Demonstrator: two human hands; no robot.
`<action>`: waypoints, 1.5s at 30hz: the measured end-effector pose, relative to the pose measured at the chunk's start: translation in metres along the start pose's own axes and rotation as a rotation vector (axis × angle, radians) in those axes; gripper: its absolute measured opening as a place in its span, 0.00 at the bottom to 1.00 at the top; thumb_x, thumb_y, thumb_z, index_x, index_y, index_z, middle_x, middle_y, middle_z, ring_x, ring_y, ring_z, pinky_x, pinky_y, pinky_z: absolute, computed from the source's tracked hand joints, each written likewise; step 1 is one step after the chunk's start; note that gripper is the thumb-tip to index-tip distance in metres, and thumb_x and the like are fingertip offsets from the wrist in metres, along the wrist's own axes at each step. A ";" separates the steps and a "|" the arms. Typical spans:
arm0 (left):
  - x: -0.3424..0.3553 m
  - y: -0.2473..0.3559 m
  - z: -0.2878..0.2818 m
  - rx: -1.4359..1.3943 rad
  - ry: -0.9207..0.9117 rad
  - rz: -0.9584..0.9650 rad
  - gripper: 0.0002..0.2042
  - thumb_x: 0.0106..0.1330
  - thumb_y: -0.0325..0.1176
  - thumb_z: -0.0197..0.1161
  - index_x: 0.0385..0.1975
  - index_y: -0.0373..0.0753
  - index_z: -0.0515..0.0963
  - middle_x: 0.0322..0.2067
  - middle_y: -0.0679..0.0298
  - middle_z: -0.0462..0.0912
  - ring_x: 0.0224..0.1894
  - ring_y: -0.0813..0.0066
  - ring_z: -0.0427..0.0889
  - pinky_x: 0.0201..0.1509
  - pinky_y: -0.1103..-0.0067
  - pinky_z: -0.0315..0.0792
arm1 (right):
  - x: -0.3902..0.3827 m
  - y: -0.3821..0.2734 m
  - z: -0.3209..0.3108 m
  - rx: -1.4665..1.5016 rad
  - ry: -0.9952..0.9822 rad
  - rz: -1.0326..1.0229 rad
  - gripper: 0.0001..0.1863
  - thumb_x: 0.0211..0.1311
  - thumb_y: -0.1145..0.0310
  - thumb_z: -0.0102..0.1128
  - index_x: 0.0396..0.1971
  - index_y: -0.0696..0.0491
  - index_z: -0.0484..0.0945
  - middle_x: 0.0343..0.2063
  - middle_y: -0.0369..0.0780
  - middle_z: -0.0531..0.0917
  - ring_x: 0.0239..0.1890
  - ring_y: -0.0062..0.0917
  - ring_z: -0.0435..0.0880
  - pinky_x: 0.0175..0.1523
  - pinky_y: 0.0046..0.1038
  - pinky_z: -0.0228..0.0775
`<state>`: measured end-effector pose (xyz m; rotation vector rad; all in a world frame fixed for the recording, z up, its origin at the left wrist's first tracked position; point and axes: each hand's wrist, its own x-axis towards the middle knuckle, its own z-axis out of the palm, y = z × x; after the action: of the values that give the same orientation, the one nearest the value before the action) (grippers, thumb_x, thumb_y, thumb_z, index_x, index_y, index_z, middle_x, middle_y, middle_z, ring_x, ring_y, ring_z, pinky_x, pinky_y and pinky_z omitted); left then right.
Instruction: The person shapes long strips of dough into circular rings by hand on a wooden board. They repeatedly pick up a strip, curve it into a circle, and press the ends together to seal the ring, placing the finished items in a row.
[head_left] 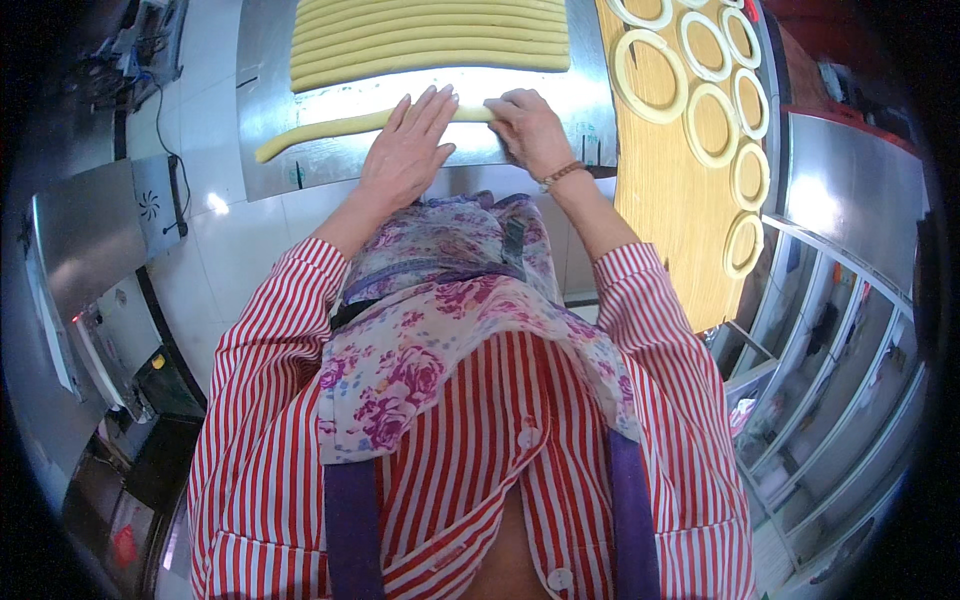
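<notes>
A single pale yellow dough rope [325, 130] lies crosswise on the shiny metal worktop [262, 105], its left end bending slightly toward me. My left hand [408, 148] rests on the rope near its middle, palm down with fingers stretched out. At the rope's right end, my right hand [533, 133] has its fingers curled around the dough; its fingertips are partly hidden. Beyond both hands, several similar dough ropes [430, 45] lie side by side in a block.
To the right, a wooden board [665, 225] carries several dough rings [650, 78]. A metal rack [800, 360] stands past the board. On the left are a metal-topped unit [90, 235] and a dark cable [170, 135] against the pale tiled floor.
</notes>
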<state>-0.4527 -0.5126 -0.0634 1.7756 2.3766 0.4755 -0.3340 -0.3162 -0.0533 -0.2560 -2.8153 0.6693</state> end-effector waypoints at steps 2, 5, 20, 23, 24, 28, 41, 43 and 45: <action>-0.002 -0.003 -0.003 0.015 -0.009 0.000 0.30 0.73 0.40 0.51 0.72 0.35 0.54 0.73 0.57 0.53 0.76 0.60 0.51 0.78 0.62 0.45 | -0.008 0.014 -0.010 0.006 -0.010 0.002 0.13 0.54 0.71 0.67 0.42 0.52 0.83 0.38 0.42 0.81 0.44 0.38 0.79 0.50 0.37 0.74; -0.002 -0.004 -0.001 0.016 0.001 0.005 0.31 0.73 0.40 0.51 0.72 0.35 0.54 0.73 0.57 0.54 0.76 0.60 0.51 0.78 0.63 0.46 | -0.020 0.027 -0.026 -0.002 -0.029 0.016 0.15 0.54 0.72 0.68 0.44 0.52 0.83 0.39 0.41 0.81 0.45 0.38 0.79 0.51 0.36 0.75; -0.053 -0.052 -0.024 0.133 0.041 -0.182 0.29 0.74 0.42 0.50 0.72 0.38 0.55 0.73 0.59 0.54 0.76 0.62 0.51 0.78 0.58 0.44 | -0.037 0.024 -0.055 -0.091 -0.113 0.165 0.21 0.53 0.73 0.70 0.50 0.50 0.82 0.42 0.42 0.82 0.47 0.37 0.80 0.51 0.34 0.75; -0.067 -0.066 -0.030 0.127 0.087 -0.241 0.29 0.72 0.40 0.53 0.71 0.38 0.57 0.72 0.59 0.57 0.75 0.61 0.53 0.78 0.57 0.44 | -0.026 0.007 -0.050 -0.095 -0.059 0.119 0.23 0.51 0.69 0.72 0.50 0.52 0.81 0.44 0.43 0.81 0.49 0.38 0.79 0.55 0.36 0.72; -0.069 -0.069 -0.029 0.097 0.129 -0.232 0.28 0.71 0.39 0.54 0.70 0.39 0.59 0.70 0.58 0.59 0.74 0.61 0.56 0.77 0.57 0.45 | -0.016 -0.008 -0.046 -0.072 -0.036 0.086 0.24 0.50 0.68 0.72 0.50 0.52 0.81 0.44 0.43 0.81 0.49 0.39 0.78 0.55 0.37 0.71; -0.053 -0.061 -0.033 -0.094 0.243 -0.135 0.23 0.67 0.35 0.60 0.62 0.39 0.70 0.58 0.56 0.72 0.63 0.60 0.69 0.72 0.59 0.54 | 0.025 -0.068 0.006 -0.032 -0.057 -0.067 0.23 0.48 0.64 0.72 0.47 0.52 0.81 0.44 0.43 0.81 0.50 0.39 0.77 0.54 0.40 0.68; -0.014 -0.118 0.005 -0.301 0.260 -0.069 0.16 0.60 0.35 0.67 0.47 0.38 0.78 0.43 0.55 0.78 0.49 0.53 0.75 0.55 0.62 0.66 | 0.058 -0.034 0.046 -0.111 -0.112 -0.011 0.14 0.56 0.68 0.65 0.44 0.51 0.80 0.38 0.42 0.80 0.43 0.38 0.78 0.49 0.39 0.70; -0.034 -0.128 -0.022 -0.212 0.309 -0.123 0.15 0.57 0.33 0.69 0.43 0.39 0.80 0.38 0.55 0.79 0.45 0.53 0.76 0.51 0.62 0.68 | 0.054 -0.027 0.025 -0.094 -0.095 -0.017 0.16 0.55 0.65 0.66 0.44 0.50 0.80 0.39 0.41 0.79 0.45 0.37 0.77 0.50 0.39 0.70; -0.057 -0.129 -0.040 -0.090 0.275 -0.168 0.14 0.60 0.34 0.68 0.45 0.39 0.79 0.44 0.54 0.78 0.48 0.54 0.76 0.54 0.62 0.68 | 0.038 -0.022 -0.006 -0.106 -0.108 0.034 0.14 0.55 0.63 0.66 0.41 0.50 0.80 0.36 0.38 0.78 0.42 0.34 0.77 0.46 0.38 0.69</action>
<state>-0.5649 -0.6070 -0.0726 1.5425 2.6084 0.8356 -0.3707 -0.3247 -0.0305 -0.2958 -2.9610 0.5572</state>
